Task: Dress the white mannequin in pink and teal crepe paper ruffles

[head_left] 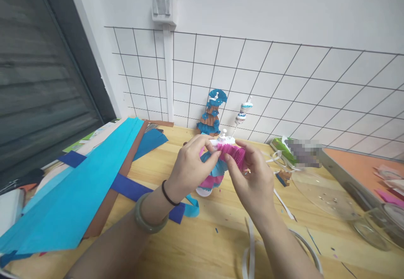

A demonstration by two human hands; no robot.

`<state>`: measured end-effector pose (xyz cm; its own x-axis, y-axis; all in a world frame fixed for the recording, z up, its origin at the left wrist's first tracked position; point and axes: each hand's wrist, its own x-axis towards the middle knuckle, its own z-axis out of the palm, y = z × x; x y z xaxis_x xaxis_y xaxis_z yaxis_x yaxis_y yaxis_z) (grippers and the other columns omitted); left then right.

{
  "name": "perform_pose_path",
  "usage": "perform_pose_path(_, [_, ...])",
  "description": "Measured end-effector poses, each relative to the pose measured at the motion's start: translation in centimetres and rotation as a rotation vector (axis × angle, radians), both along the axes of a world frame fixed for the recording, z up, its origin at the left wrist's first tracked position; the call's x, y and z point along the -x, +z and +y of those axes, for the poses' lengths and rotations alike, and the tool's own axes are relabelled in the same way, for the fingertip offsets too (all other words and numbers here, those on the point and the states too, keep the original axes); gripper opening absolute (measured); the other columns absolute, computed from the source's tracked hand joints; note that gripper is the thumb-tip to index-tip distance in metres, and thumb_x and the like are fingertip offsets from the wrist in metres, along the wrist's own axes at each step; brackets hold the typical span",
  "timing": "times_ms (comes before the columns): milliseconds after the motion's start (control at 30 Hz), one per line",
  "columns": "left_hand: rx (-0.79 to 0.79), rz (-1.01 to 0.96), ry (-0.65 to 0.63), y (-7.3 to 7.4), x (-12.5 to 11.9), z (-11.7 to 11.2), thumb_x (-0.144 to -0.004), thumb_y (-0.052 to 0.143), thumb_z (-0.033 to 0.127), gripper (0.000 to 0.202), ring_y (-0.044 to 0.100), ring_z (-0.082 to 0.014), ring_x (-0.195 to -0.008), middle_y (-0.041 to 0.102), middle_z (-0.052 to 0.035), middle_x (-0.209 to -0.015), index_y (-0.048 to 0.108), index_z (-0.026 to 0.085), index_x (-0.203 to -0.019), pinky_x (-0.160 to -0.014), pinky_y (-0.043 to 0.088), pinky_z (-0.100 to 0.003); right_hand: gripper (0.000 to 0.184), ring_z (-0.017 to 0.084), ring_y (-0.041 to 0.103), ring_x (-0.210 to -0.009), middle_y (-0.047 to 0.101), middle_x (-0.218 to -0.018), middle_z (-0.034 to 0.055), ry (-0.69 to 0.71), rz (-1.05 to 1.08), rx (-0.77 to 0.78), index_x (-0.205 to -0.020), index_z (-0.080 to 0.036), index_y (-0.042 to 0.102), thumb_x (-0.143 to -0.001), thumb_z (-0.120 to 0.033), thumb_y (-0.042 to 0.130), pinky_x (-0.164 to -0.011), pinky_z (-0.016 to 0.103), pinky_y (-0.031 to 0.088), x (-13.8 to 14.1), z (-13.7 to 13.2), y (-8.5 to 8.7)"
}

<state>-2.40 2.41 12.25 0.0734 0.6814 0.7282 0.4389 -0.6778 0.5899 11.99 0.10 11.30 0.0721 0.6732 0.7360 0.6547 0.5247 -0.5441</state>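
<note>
Craft workspace: coloured paper (78, 190), wooden table (205, 245)

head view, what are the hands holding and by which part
The right hand holds the pleated pink paper by its right end; the left hand is at its left end, exact grip unclear.
</note>
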Motion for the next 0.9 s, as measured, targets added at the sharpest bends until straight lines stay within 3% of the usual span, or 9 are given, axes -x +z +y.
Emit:
perform_pose_path(667, [0.000,0.010,-0.021,0.11,0.05,-0.24,-0.076,0.062,0.017,0.016,0.059,-0.0158,-0.098,0.061,-0.0012,-0.089,0.047,0.020,-0.075,-0.084,0.046,-0.031,0.032,0.014,0.055,-0.062,0.062,-0.084,0.0027,-0.045,-0.033,-0.023,-0.113,-0.021,0.054,-0.082,-0.025,0.059,-0.054,0.027,0.047,0.10,0.10,-0.08])
perform_pose_path(900, [0.016,-0.016,0.021,0.00,0.06,-0.09,-0.075,0.064,0.018,0.018,0.060,-0.0154,-0.091,0.059,0.0010,-0.083,0.047,0.021,-0.073,-0.081,0.046,-0.031,0.035,0.015,0.058,-0.067,0.063,-0.090,0.0037,0.003,0.026,0.035,-0.116,-0.022,0.053,-0.082,-0.027,0.060,-0.056,0.028,0.050,-0.02,0.27,-0.33])
